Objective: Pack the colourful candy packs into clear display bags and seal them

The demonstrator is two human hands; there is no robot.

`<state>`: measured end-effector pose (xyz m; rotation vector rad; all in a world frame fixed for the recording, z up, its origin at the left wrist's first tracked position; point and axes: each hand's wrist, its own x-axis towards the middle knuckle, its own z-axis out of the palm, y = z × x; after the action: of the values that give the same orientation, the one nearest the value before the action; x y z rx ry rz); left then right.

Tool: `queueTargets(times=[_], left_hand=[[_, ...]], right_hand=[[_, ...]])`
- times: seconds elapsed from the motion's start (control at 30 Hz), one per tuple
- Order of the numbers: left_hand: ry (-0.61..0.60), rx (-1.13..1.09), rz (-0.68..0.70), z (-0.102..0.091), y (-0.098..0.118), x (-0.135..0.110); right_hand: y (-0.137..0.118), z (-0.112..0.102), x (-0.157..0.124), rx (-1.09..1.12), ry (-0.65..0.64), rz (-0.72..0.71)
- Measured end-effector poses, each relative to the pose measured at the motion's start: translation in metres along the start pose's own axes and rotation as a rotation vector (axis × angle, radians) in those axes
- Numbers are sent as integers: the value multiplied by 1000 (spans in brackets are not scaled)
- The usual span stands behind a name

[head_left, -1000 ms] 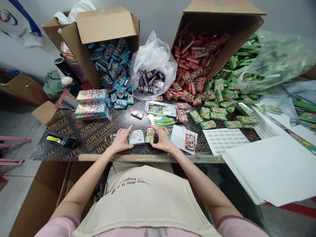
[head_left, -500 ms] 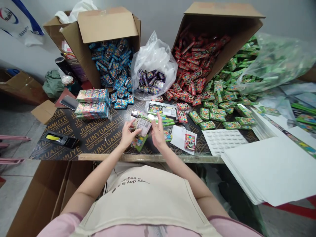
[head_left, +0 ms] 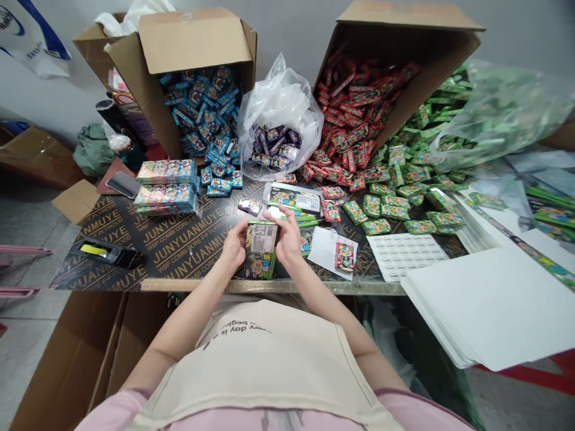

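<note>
Far on the left, an open cardboard box point(head_left: 193, 39) is seen, tipped towards the person, and blue packets point(head_left: 204, 120) are spilled out of it. Beside it a clear plastic bag point(head_left: 281, 90) with purple packets point(head_left: 274, 146) is placed. A second tipped box point(head_left: 404, 24) is filled with red packets point(head_left: 354, 114), and green packets point(head_left: 399, 185) are spread to the right of them. Two stacks of colourful packs point(head_left: 166, 187) are set on the left. Just behind the hands a flat labelled pack point(head_left: 294, 200) is laid, and on the right a red packet point(head_left: 345, 256) is laid on white paper, with a sheet of labels point(head_left: 404, 254) and a pile of white sheets point(head_left: 494, 305) further right. Nothing is placed between the hands and the person.

The tabletop point(head_left: 179, 239) is made of a dark printed board. A grey wall is seen behind it, and brown cardboard point(head_left: 67, 359) is stood on the floor at the near left.

A green-edged pack point(head_left: 260, 251) is held above the near edge of the tabletop, in the middle. It is pinched from both sides: the grip of the left hand point(head_left: 233, 246) is pressed on its left edge, and the grip of the right hand point(head_left: 288, 239) is closed on its right edge. The long axis is directed from near to far, and the labelled face is turned up to the camera.
</note>
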<state>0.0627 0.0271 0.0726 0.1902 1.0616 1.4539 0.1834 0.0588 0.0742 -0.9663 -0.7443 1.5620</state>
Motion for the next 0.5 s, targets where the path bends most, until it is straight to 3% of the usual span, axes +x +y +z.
queueTargets(times=[0.23,0.4,0.47,0.5], left_hand=[[-201,109,-129,-3,14,8],[-234,187,-302,4,27,8],[-206,241,-267,8,32,8],[-184,284,-180,9,34,8]], right_hand=[[-6,-6,0,22,-36,29],[-7,-5,-4,20,-69,16],[-5,-5,-5,-15,-80,-24],[-4,-6,-5,-52,-72,-69]])
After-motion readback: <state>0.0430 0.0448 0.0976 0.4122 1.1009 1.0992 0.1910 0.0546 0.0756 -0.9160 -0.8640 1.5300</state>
